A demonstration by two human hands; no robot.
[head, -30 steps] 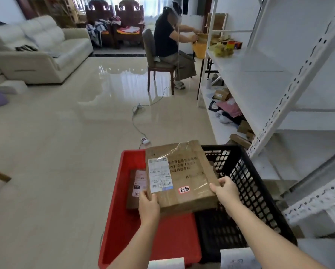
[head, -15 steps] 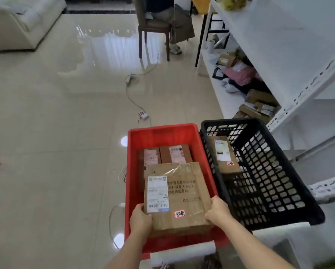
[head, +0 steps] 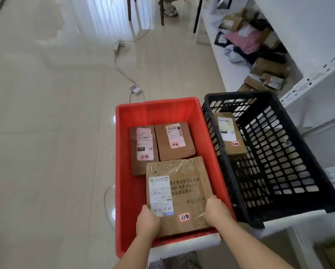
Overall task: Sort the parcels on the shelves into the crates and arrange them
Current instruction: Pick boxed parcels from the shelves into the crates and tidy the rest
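The taped cardboard parcel (head: 177, 195) sits low inside the red crate (head: 123, 171), at its near end, held by both hands: the left hand (head: 147, 223) grips the near left corner by the shipping label, and the right hand (head: 216, 211) curls round the near right edge. Whether the parcel's underside already rests on the crate floor cannot be told. Just beyond it two smaller brown parcels (head: 143, 148) (head: 174, 141) lie flat side by side, labels up; its far edge reaches or slightly overlaps them.

The step in hand looks like setting this parcel down and squaring it against the pair. The next move would call for lowering it flat, nudging it into line with the crate walls, then letting go.

Beside the red crate stands a black lattice crate (head: 279, 216) holding one parcel (head: 228, 133) near its far left corner. More parcels (head: 267, 68) wait on the low white shelf (head: 226, 74) to the right, so sorting seems far from finished
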